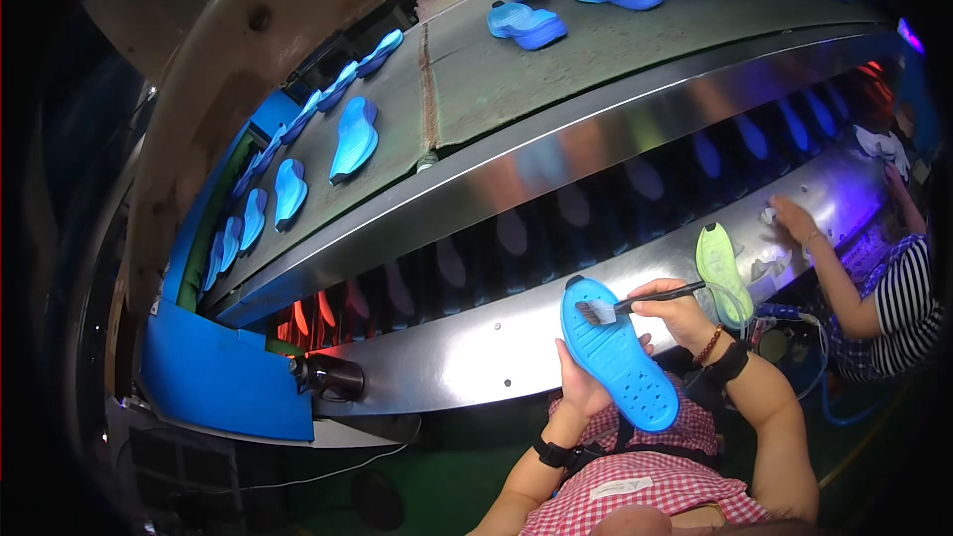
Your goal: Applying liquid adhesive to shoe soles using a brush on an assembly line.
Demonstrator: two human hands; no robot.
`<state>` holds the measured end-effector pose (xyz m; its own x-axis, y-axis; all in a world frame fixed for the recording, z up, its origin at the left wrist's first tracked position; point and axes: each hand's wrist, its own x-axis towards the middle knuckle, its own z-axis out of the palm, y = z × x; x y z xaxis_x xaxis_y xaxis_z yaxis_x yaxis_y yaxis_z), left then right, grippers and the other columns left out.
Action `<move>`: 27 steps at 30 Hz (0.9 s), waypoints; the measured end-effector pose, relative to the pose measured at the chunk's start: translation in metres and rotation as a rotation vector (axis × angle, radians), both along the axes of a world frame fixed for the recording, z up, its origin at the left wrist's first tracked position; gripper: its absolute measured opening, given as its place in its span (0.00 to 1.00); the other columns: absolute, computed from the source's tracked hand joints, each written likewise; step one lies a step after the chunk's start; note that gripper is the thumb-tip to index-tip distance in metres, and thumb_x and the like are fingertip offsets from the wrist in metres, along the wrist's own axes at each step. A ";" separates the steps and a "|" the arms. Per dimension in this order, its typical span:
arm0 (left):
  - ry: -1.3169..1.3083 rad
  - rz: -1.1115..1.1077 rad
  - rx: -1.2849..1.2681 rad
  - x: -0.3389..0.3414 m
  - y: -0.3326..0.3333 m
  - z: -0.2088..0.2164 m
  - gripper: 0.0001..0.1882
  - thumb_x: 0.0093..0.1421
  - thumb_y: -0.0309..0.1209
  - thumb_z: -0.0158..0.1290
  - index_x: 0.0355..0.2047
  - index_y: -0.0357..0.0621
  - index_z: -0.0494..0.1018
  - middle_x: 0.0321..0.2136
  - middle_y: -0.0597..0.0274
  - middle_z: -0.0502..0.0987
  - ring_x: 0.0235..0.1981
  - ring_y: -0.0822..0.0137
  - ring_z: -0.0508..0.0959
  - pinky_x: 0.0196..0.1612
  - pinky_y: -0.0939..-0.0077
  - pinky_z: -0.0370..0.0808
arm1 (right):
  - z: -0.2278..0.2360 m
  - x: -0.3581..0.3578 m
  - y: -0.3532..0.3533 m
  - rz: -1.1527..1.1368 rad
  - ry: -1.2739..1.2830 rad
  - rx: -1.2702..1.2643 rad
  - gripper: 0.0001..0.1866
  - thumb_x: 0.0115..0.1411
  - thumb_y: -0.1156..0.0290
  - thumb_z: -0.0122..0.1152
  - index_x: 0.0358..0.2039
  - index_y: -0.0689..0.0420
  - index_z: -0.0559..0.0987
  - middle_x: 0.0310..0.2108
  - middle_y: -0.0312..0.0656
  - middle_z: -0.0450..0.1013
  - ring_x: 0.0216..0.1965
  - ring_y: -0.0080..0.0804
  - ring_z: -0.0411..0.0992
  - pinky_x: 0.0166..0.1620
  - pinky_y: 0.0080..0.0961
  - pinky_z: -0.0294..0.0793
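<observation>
A bright blue shoe sole (617, 362) is gripped from beneath by my left hand (584, 384), with fingertips showing at its right edge. My right hand (679, 315) pinches the black handle of a brush (635, 304). The brush's bristles touch the ribbed upper part of the sole; its lower part has a pattern of small holes. A thin clear tube loops near the end of the handle. Just beyond my right hand, a yellow-green sole (713, 258) lies on the metal ledge (467, 362).
Rows of blue soles (354, 139) lie on a dark green conveyor belt (476, 99) above the ledge. Below the belt, more soles show in a dark slot with red and violet light. A dark cylinder (333, 377) stands at left. At right, a co-worker's hand (792, 218) reaches over the ledge.
</observation>
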<state>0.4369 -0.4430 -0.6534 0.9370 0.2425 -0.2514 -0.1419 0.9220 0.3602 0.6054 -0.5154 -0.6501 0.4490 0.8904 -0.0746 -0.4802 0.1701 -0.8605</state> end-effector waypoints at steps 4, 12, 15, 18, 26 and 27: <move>-0.079 0.019 0.004 0.003 0.000 -0.003 0.52 0.47 0.74 0.20 0.61 0.48 0.49 0.54 0.43 0.60 0.53 0.44 0.64 0.56 0.48 0.59 | 0.012 -0.001 0.007 0.032 -0.112 0.014 0.10 0.49 0.77 0.62 0.34 0.64 0.77 0.30 0.40 0.76 0.29 0.21 0.72 0.34 0.15 0.72; 0.300 0.406 0.183 0.017 -0.006 -0.014 0.45 0.53 0.69 0.17 0.58 0.49 0.53 0.54 0.54 0.62 0.54 0.54 0.64 0.57 0.57 0.59 | 0.027 -0.027 0.003 -0.042 -0.834 0.085 0.11 0.43 0.69 0.62 0.30 0.57 0.80 0.25 0.44 0.75 0.29 0.36 0.71 0.36 0.27 0.69; 0.291 0.419 0.276 0.005 0.016 -0.010 0.46 0.53 0.69 0.16 0.56 0.46 0.56 0.48 0.48 0.67 0.49 0.50 0.69 0.54 0.55 0.64 | 0.031 -0.027 -0.020 0.169 -0.956 0.097 0.12 0.43 0.67 0.62 0.30 0.56 0.81 0.26 0.46 0.75 0.29 0.38 0.72 0.36 0.29 0.70; 0.188 0.406 0.293 -0.010 0.030 -0.003 0.47 0.53 0.69 0.16 0.55 0.43 0.58 0.43 0.45 0.70 0.45 0.49 0.71 0.51 0.53 0.66 | 0.040 -0.011 -0.042 0.482 -0.994 0.020 0.12 0.42 0.67 0.63 0.29 0.56 0.81 0.25 0.45 0.75 0.28 0.35 0.73 0.33 0.27 0.71; 0.146 0.301 0.071 0.002 0.000 0.012 0.41 0.56 0.66 0.20 0.56 0.49 0.58 0.49 0.53 0.68 0.49 0.52 0.69 0.53 0.54 0.65 | 0.068 -0.004 -0.022 0.143 -0.475 0.020 0.11 0.46 0.75 0.63 0.33 0.57 0.81 0.27 0.40 0.74 0.30 0.26 0.72 0.35 0.22 0.71; 0.224 0.324 0.107 0.002 -0.001 0.014 0.41 0.56 0.66 0.20 0.56 0.49 0.58 0.49 0.53 0.68 0.49 0.52 0.69 0.53 0.54 0.65 | 0.070 -0.006 -0.020 0.227 -0.630 0.076 0.11 0.46 0.74 0.64 0.34 0.56 0.81 0.28 0.40 0.75 0.30 0.26 0.73 0.36 0.22 0.71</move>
